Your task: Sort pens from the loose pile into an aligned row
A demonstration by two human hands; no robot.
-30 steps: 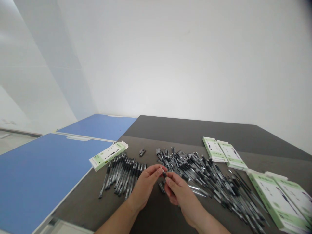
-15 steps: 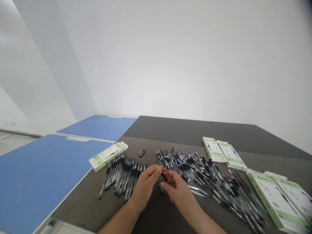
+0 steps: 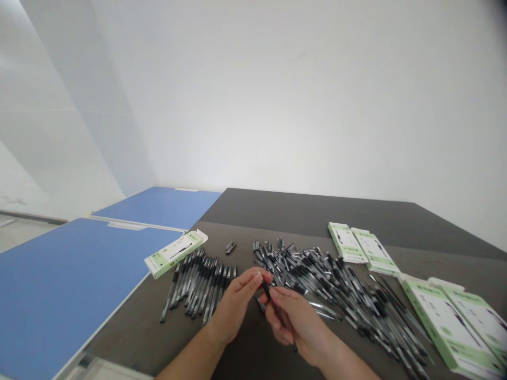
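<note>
A black gel pen point(image 3: 268, 293) lies slanted across my right hand point(image 3: 293, 322), gripped between the thumb and fingers, with its lower end showing below the hand. My left hand point(image 3: 234, 305) is beside it, and its fingertips pinch the pen's upper end. A neat row of black pens point(image 3: 198, 287) lies to the left of my hands. A large loose heap of pens point(image 3: 328, 285) spreads to the right, with a few pens point(image 3: 260, 303) just under my hands.
White-and-green pen boxes point(image 3: 174, 254) point(image 3: 346, 243) point(image 3: 376, 253) point(image 3: 447, 322) stand at the left and right of the dark tabletop point(image 3: 309, 216). A small pen pair point(image 3: 230, 247) lies at the back. Blue tables point(image 3: 67, 285) adjoin on the left.
The pen has turned from a short, near-upright stub into a longer slant, now lying along my right hand. My right hand has moved down and to the right.
</note>
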